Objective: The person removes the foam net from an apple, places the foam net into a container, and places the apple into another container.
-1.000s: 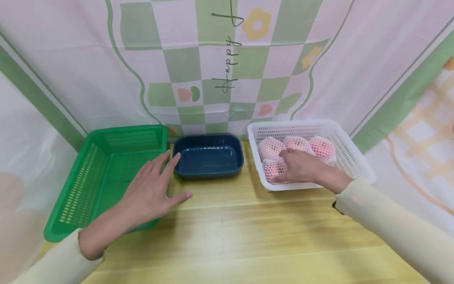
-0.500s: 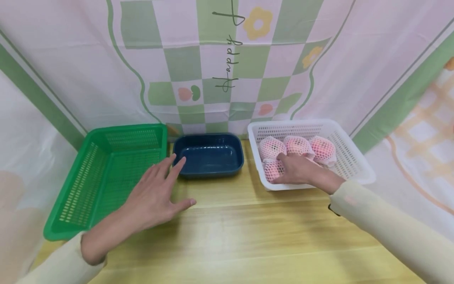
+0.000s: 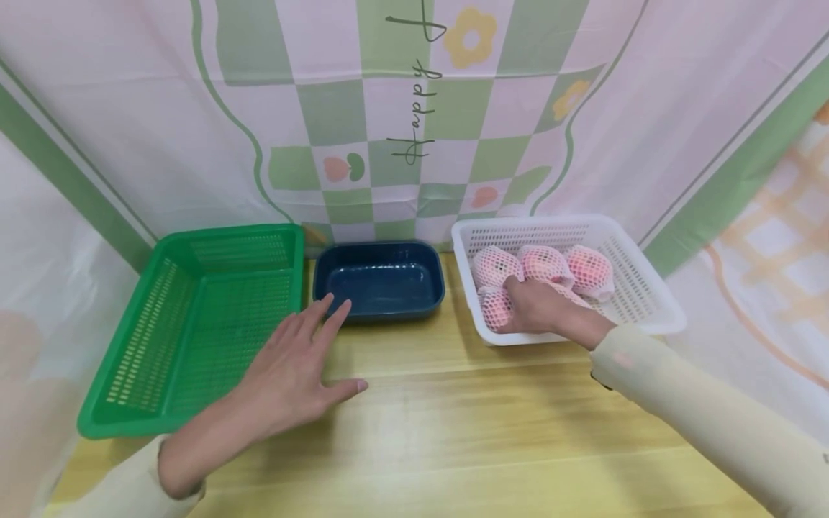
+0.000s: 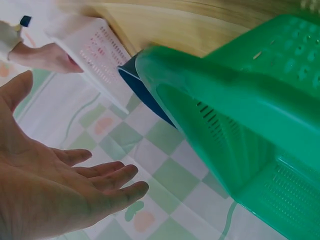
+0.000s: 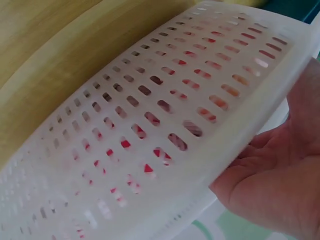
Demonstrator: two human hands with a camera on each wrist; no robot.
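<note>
My right hand (image 3: 540, 306) reaches into the white slotted basket (image 3: 464, 273). Its fingers curl over the front-left round pinkish-red fruit (image 3: 496, 309) in a white foam net, thumb at the near side and fingertips behind. In the right wrist view this hand (image 5: 272, 180) shows past the basket's rim, and the fingertips are hidden. Other netted fruits, such as the back-left fruit (image 3: 496, 266) and the back-right fruit (image 3: 589, 271), lie around it. My left hand (image 3: 291, 374) hovers with fingers spread beside the green basket (image 3: 106, 360), holding nothing.
A dark blue rectangular dish (image 3: 378, 280) stands between the two baskets. All three containers sit on a wooden table (image 3: 414, 432), along its back by a patterned cloth (image 3: 388, 165). The green basket has tall walls.
My right hand has sunk lower and shifted slightly left, its fingers now closer around the front-left fruit. My left hand has drifted a little right and toward me. The containers stay put.
</note>
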